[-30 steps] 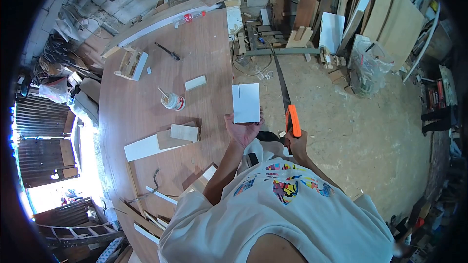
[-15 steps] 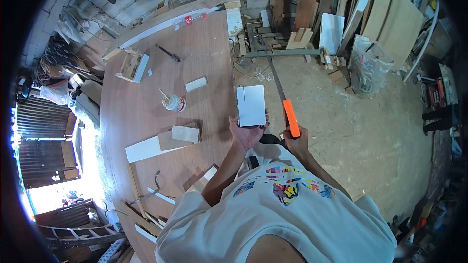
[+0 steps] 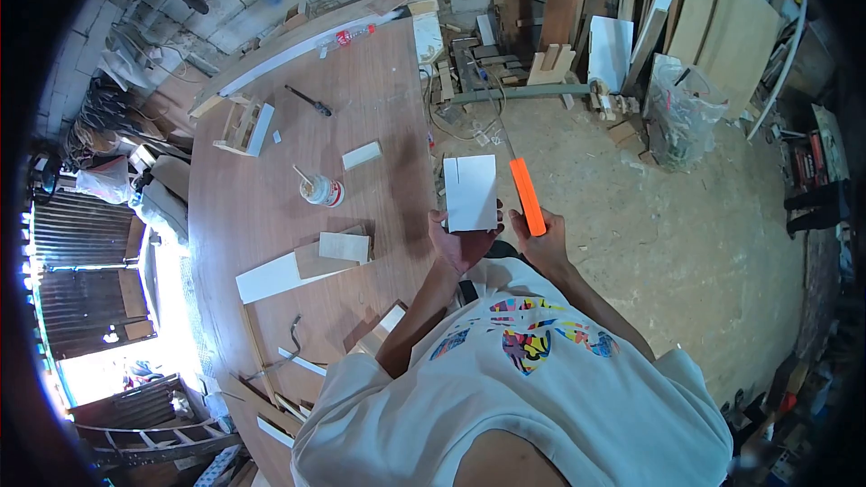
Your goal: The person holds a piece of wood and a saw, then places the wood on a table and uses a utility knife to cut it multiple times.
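A white rectangular board (image 3: pixel 471 193) rests in my left hand (image 3: pixel 461 245), whose thumb and fingers grip its lower end and edges. A short dark cut line runs down from the board's top edge. My right hand (image 3: pixel 545 242) is wrapped around the orange handle of a handsaw (image 3: pixel 527 197). The thin saw blade points away from me, toward the wood pile, and is apart from the board. Both hands are beside the right edge of the wooden table (image 3: pixel 271 180).
On the table stand a glue jar with a stick (image 3: pixel 322 190), a small wooden frame (image 3: pixel 244 125), a dark screwdriver-like tool (image 3: pixel 309 101) and several white-faced offcuts (image 3: pixel 344 246). A plastic bag (image 3: pixel 683 113) and leaning boards (image 3: pixel 722 27) are at the far right.
My right hand has shifted the saw left and slightly up, closer to the board. The board in my left hand has moved slightly right.
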The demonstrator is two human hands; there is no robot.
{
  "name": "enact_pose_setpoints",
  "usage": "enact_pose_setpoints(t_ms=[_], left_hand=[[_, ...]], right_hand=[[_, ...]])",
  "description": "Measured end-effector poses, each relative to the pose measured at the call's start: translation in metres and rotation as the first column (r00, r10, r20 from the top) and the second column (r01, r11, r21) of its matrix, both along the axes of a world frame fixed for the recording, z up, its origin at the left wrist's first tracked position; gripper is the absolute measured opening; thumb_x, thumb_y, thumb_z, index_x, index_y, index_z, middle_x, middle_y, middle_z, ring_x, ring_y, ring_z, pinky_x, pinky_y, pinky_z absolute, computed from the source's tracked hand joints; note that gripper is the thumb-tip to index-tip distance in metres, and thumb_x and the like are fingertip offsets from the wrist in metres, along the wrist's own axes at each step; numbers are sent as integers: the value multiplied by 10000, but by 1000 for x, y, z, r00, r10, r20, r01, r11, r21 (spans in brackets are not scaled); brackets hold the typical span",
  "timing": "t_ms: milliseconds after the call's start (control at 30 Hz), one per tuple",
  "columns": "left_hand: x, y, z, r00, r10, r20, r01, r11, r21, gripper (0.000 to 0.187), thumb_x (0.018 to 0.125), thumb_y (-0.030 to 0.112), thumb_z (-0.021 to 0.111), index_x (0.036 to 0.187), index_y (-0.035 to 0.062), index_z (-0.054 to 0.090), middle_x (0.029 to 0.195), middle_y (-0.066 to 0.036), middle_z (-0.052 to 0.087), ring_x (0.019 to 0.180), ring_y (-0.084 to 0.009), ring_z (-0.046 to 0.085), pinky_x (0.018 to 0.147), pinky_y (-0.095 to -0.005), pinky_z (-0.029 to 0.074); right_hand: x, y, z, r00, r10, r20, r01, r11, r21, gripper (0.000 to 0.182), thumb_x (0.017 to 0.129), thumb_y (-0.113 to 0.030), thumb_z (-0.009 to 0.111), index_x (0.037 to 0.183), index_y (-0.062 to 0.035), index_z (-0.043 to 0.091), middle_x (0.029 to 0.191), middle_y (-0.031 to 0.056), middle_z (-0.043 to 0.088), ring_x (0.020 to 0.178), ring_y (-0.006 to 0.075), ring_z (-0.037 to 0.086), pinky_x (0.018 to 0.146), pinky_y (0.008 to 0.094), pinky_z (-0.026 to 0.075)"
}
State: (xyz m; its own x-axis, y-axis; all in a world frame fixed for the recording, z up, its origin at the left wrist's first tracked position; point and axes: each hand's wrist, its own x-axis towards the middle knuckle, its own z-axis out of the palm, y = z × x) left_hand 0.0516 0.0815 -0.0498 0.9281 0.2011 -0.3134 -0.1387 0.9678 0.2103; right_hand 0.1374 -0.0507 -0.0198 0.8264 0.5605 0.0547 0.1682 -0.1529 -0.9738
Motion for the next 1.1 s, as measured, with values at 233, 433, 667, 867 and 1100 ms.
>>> enact_pose_setpoints(t_ms=[233, 433, 667, 867, 1100], left_hand=[[3, -3, 2, 1000, 0, -26, -1, 1000, -16, 785, 591, 493, 499, 1245, 59, 494, 1094, -163, 550, 951, -262, 525, 836, -348, 380], [4, -4, -7, 993, -43, 107, 41, 999, 15, 705, 662, 502, 429, 1249, 120, 511, 1143, -138, 543, 1032, -273, 515, 937, -413, 339], [6, -8, -11, 997, -19, 71, 20, 1000, -16, 703, 672, 512, 420, 1249, 122, 519, 1154, -133, 545, 1055, -273, 508, 922, -416, 334], [5, -8, -11, 991, -55, 126, 58, 998, -24, 706, 695, 525, 377, 1241, 104, 529, 1133, -141, 553, 1017, -275, 527, 911, -412, 333], [5, -12, -8, 994, -38, 103, 41, 999, -23, 711, 694, 520, 396, 1250, 92, 511, 1110, -139, 553, 1002, -269, 534, 930, -415, 335]], right_hand=[[8, -5, -7, 1000, 16, -3, -16, 1000, 10, 234, 866, -117, 664, 692, 5, 565, 556, -22, 509, 503, 30, 409, 438, 220, 335], [9, -6, -4, 996, 7, 94, -8, 1000, 20, 252, 862, -122, 668, 676, 7, 558, 548, -21, 502, 506, 29, 410, 439, 222, 330], [6, -10, -1, 1000, -9, 30, 8, 1000, 9, 272, 856, -111, 670, 649, 4, 536, 523, -22, 463, 495, 35, 392, 430, 233, 317], [4, -11, 1, 999, -28, 46, 27, 999, 35, 291, 855, -110, 671, 632, 3, 523, 517, -23, 453, 491, 39, 375, 427, 242, 305], [0, -12, 3, 999, -24, 46, 23, 999, 27, 268, 859, -97, 666, 654, 13, 533, 540, -22, 456, 510, 43, 372, 440, 241, 301]])
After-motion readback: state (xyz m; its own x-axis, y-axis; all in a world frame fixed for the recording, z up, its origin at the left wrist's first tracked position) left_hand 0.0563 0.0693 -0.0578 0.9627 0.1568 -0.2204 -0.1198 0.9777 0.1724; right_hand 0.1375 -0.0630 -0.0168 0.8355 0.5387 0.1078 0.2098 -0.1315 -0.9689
